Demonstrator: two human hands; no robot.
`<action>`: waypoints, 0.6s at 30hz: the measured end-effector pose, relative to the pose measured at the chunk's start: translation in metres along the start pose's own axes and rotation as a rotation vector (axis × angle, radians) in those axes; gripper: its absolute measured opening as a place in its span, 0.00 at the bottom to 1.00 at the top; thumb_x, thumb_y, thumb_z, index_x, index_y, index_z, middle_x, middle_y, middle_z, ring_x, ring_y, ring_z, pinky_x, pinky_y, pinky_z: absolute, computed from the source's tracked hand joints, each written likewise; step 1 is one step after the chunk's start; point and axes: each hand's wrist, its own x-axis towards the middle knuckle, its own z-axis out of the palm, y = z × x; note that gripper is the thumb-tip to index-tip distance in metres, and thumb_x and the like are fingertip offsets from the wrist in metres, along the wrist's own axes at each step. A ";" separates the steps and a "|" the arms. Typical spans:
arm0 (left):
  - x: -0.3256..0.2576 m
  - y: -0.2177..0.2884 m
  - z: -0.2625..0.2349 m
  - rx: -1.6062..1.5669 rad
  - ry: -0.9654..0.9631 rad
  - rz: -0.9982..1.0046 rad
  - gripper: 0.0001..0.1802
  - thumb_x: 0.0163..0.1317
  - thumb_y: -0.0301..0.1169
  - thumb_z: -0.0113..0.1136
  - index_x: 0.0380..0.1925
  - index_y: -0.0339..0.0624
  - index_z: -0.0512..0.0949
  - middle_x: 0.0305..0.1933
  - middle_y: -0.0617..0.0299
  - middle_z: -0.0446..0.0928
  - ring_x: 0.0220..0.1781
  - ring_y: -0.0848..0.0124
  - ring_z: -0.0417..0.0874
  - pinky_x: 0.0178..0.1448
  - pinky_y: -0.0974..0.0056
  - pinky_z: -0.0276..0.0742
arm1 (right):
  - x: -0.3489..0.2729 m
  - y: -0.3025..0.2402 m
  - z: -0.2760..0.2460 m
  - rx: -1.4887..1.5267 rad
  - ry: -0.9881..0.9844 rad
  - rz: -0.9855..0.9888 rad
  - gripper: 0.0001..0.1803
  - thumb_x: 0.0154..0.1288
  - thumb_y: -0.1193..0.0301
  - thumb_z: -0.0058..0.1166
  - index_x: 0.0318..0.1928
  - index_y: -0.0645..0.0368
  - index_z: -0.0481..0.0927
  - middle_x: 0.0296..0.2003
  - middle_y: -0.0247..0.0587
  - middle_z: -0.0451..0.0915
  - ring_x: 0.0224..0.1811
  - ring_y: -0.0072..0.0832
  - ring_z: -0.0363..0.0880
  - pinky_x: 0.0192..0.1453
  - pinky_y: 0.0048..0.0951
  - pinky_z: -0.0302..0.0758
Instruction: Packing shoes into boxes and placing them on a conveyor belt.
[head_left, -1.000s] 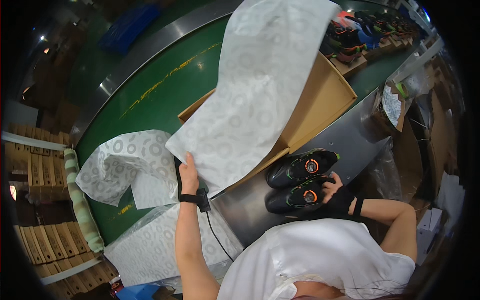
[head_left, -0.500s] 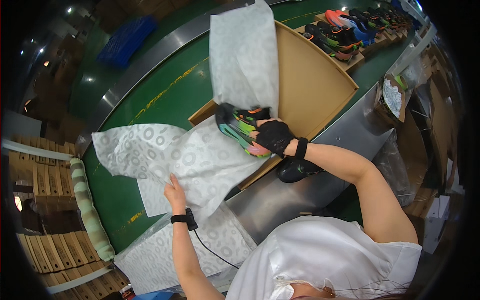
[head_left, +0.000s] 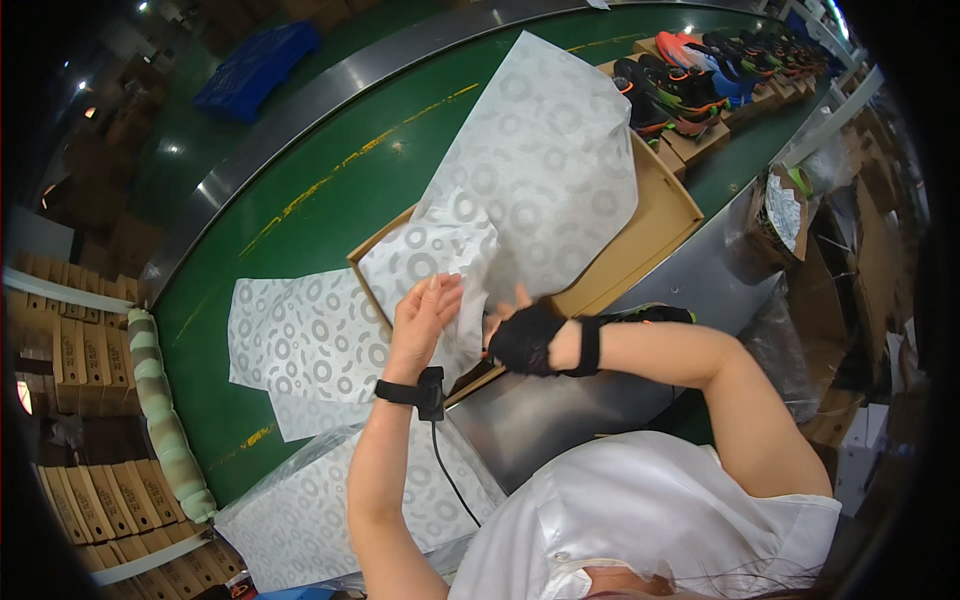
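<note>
Patterned white tissue paper (head_left: 425,240) is folded over a bulge in the open brown cardboard box (head_left: 672,200); the bulge's contents are hidden. My left hand (head_left: 425,318) lies against the paper, fingers stretched out, a black strap with a small cabled device on its wrist. Just right of it, at the box's near side, is my right hand (head_left: 525,337) in a black fingerless glove. Its visible fingers are apart beside the paper. Another sheet flap (head_left: 560,150) spreads over the box's far part. Behind my right forearm, a dark shoe (head_left: 655,313) is partly visible on the metal edge.
A stack of patterned tissue sheets (head_left: 340,500) lies at the near left. Several colourful shoes (head_left: 670,95) stand on boxes at the far right. Beneath the work is a green belt (head_left: 300,230) with a metal rim. Stacked shoe boxes (head_left: 95,350) fill the left side.
The multicoloured shoe that my right hand held over the paper is now out of sight. Tissue covers that place. My left hand has moved right, up to the box.
</note>
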 end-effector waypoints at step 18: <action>-0.052 -0.080 0.090 1.082 -0.273 0.433 0.15 0.46 0.40 0.63 0.22 0.38 0.75 0.22 0.57 0.73 0.22 0.62 0.75 0.26 0.64 0.71 | -0.188 0.067 -0.043 -0.572 0.152 0.215 0.24 0.31 0.62 0.64 0.33 0.56 0.72 0.30 0.43 0.74 0.37 0.35 0.73 0.44 0.37 0.66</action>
